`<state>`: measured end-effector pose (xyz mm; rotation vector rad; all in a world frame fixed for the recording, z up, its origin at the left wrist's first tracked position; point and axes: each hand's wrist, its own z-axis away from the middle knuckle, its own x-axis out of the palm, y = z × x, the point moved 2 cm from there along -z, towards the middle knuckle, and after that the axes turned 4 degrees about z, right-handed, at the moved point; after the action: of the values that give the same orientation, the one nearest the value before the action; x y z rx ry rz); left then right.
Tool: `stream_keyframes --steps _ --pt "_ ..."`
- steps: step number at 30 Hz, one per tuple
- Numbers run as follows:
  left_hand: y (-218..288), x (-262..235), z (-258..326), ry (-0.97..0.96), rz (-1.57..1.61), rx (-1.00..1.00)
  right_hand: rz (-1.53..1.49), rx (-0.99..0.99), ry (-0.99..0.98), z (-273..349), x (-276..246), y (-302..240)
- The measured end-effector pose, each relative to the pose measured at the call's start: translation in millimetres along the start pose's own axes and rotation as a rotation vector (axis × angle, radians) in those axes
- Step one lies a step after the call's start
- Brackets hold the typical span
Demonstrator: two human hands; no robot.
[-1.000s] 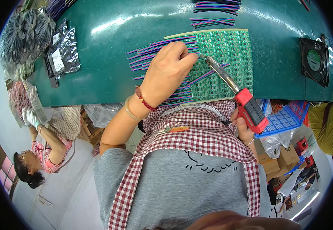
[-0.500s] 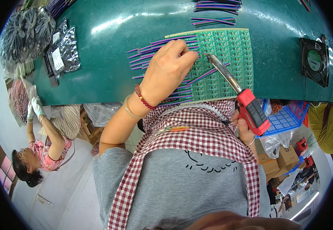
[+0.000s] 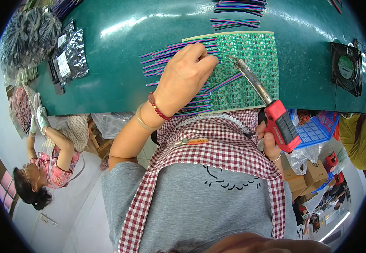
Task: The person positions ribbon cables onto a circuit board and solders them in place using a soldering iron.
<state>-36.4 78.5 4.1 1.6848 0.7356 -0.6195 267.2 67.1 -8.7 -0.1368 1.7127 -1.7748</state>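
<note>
A green circuit board panel (image 3: 254,63) lies at the table's near edge, with rows of small parts. Short multicoloured ribbon wires (image 3: 155,63) stick out past its left side. Over that side my left hand (image 3: 187,74) is closed, thumb and fingers pinched together at the wire ends; what they hold is hidden. One loose wire (image 3: 225,83) slants across the board right of it. My right hand (image 3: 270,145), low at the right, is wrapped round the red and black handle of a soldering iron (image 3: 281,126). The iron's tip stands near the board, right of my left fingertips.
More ribbon wires (image 3: 240,6) lie in bundles at the far edge. A black fan (image 3: 345,67) stands at the right, and bagged parts (image 3: 71,55) lie at the left. Below the table's right side is a blue crate (image 3: 316,130). A gloved co-worker (image 3: 56,160) handles wires at far left.
The soldering iron has shifted slightly to the right, its tip away from my left fingertips. My left hand has stayed in place. The co-worker's arms and head have moved a little.
</note>
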Motion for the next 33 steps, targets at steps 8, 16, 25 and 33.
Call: stream_keyframes --steps 8,16,25,33 --pt "1 -2 -2 -0.008 -0.015 0.001 0.108 -0.019 -0.005 3 1 8" --pt "0 -3 -1 -0.017 -0.014 0.002 0.032 0.027 -0.015 2 5 3" --pt "-1 -4 -1 -0.02 -0.015 0.007 -0.43 0.223 0.086 -9 2 -25" --pt "-1 -5 -3 -0.021 0.012 -0.01 -0.356 0.223 -0.015 -7 6 -22"
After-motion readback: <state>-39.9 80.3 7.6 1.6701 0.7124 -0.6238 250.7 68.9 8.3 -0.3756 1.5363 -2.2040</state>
